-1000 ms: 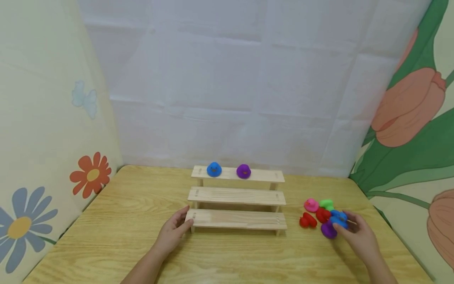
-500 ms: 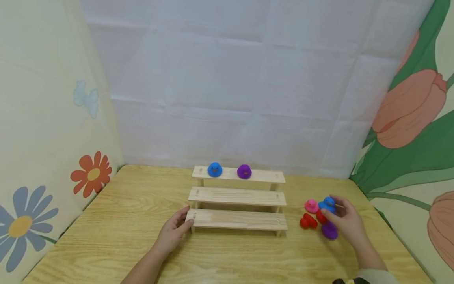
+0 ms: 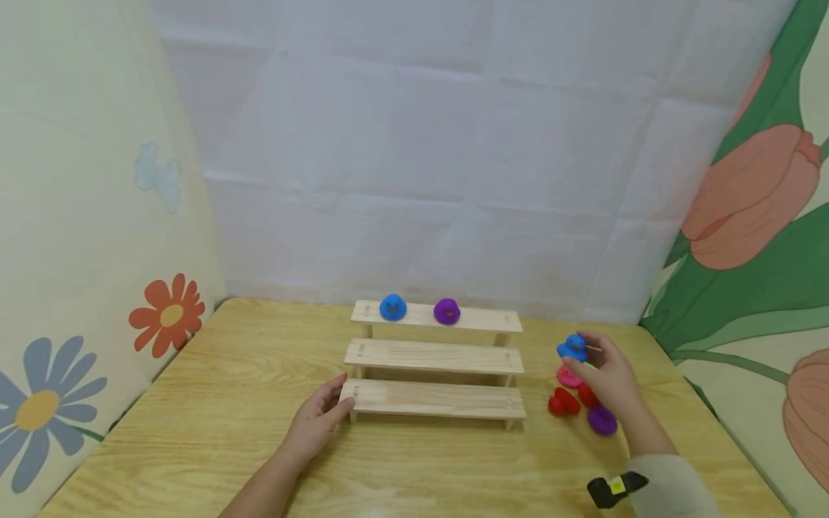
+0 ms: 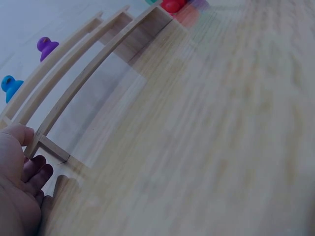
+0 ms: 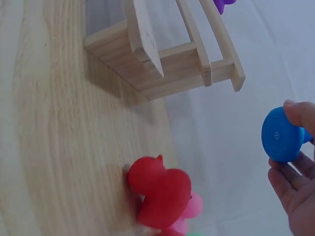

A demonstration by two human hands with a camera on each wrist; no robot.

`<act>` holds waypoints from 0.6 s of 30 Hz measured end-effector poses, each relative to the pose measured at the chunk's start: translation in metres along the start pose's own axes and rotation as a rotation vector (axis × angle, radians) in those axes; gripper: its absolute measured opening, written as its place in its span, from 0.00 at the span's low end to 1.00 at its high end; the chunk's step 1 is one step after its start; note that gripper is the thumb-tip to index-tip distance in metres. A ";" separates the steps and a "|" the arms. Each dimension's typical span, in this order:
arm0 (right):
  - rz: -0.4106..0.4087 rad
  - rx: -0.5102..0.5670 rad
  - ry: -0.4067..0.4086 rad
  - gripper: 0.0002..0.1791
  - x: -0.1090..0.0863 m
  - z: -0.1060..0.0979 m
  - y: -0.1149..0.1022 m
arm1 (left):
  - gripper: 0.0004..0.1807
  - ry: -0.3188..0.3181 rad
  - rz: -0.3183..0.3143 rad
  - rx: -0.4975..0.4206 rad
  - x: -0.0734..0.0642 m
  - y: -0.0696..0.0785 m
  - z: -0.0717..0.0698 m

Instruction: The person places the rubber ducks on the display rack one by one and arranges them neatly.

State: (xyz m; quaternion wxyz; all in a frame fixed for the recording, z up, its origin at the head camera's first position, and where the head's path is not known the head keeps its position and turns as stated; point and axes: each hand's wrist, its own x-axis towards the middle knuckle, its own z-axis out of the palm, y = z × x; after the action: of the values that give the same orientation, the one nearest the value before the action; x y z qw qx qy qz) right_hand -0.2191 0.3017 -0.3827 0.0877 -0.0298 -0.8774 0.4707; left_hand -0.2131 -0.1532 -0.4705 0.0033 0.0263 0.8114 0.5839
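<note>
My right hand (image 3: pixel 605 370) pinches a blue rubber duck (image 3: pixel 573 347) between thumb and fingers, held up above the pile. Its flat round underside faces the camera in the right wrist view. My left hand (image 3: pixel 316 416) grips the left end of the lowest step of a three-tier wooden stand (image 3: pixel 430 398), thumb on top and fingers at the side. On the top tier sit another blue duck (image 3: pixel 393 307) toward the left and a purple duck (image 3: pixel 447 311) near the middle, both facing front.
Below the right hand lie a pink duck (image 3: pixel 568 377), a red duck (image 3: pixel 563 402) on its side, a second red duck (image 3: pixel 587 395), and a purple duck (image 3: pixel 602 420). A green one is mostly hidden. A white cloth backdrop (image 3: pixel 414 158) hangs behind the table (image 3: pixel 414 475).
My right hand has lifted the blue duck off the pile and carried it left and toward the back. The left hand stays on the stand.
</note>
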 end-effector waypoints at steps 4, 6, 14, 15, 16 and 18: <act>-0.025 0.003 0.004 0.36 0.008 0.006 -0.009 | 0.32 -0.003 -0.006 -0.007 0.000 0.001 0.000; -0.034 0.003 0.004 0.36 0.012 0.010 -0.014 | 0.32 -0.003 -0.008 -0.008 0.000 0.001 -0.001; -0.078 0.023 0.008 0.33 0.024 0.022 -0.029 | 0.32 -0.006 -0.007 -0.009 0.000 -0.001 -0.001; -0.085 0.026 0.009 0.32 0.025 0.024 -0.030 | 0.32 -0.006 -0.009 -0.011 0.000 -0.001 -0.001; -0.095 0.032 0.012 0.32 0.027 0.026 -0.032 | 0.32 -0.007 -0.011 -0.010 0.000 -0.001 -0.001; -0.113 0.051 0.012 0.31 0.029 0.030 -0.034 | 0.32 -0.010 -0.009 -0.008 0.000 -0.001 -0.001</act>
State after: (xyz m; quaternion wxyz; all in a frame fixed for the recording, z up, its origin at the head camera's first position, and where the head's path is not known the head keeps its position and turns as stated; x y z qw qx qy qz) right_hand -0.2523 0.2621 -0.3668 0.1202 0.0192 -0.8650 0.4869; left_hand -0.2128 -0.1543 -0.4710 0.0100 0.0252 0.8092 0.5869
